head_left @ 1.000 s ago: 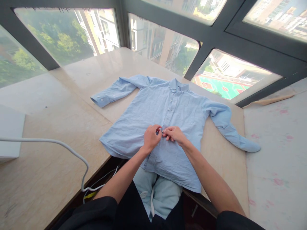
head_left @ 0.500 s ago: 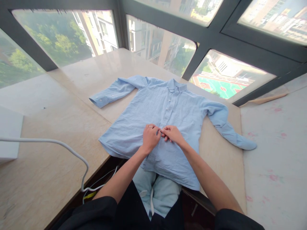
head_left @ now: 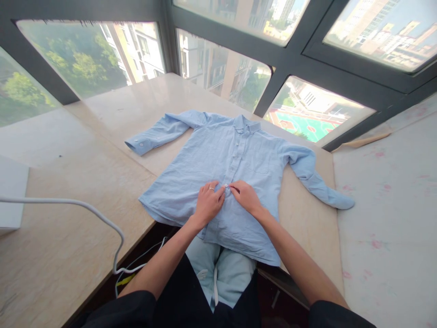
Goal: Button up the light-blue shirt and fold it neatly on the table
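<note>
A light blue button-up shirt point(head_left: 205, 155) lies front up on the counter, its collar away from me and its hem hanging over the near edge. My left hand point(head_left: 209, 202), with a ring on one finger, is closed at the front placket, thumb and index finger on the cloth. From the other side my right hand point(head_left: 246, 197) pinches the placket edge, its other fingers curled under. Between the fingertips a small white button point(head_left: 226, 186) shows on the placket. More buttons run up towards the collar.
The beige counter point(head_left: 85, 182) spreads around the shirt. A white cable point(head_left: 82, 204) runs past a white box point(head_left: 12, 193) on the left and drops over the edge. Windows point(head_left: 221, 64) close off the back, and a flower-patterned wall surface point(head_left: 385, 205) stands at right.
My fingertips have parted slightly, and the white button now shows between them. The left hand has shifted a little to the left and flattened. The view has tilted slightly.
</note>
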Available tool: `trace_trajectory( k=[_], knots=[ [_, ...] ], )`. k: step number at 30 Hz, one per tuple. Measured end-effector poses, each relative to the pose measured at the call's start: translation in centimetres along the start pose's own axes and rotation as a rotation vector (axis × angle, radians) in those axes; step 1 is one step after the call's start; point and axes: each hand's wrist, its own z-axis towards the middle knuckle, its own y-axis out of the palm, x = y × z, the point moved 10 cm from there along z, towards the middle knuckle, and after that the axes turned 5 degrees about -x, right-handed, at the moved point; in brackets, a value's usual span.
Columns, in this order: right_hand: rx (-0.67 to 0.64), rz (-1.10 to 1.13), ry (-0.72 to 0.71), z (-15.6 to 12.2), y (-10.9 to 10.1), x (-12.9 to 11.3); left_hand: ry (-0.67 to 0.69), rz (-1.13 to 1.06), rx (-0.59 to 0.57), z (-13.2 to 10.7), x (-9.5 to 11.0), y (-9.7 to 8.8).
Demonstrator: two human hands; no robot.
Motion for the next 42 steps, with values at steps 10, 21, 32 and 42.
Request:
trace_trajectory(
  k=[10, 21, 32, 42],
  knots=[
    [-0.017, -0.08, -0.044, 0.6, 0.4, -0.2, 0.044, 0.076, -0.034, 0.0, 0.6, 0.2],
    [0.016, -0.01, -0.085, 1.4, 0.8, -0.5, 0.177, 0.067, -0.106, -0.8, 0.6, 0.7],
    [0.158, -0.329, -0.072, -5.5, -0.2, 3.8, 0.165, 0.097, -0.162, -3.3, 0.8, 0.6],
    [0.111, -0.5, 0.085, -10.0, -0.5, 8.7, -0.097, 0.241, -0.106, -7.8, -5.2, -2.3]
  ],
)
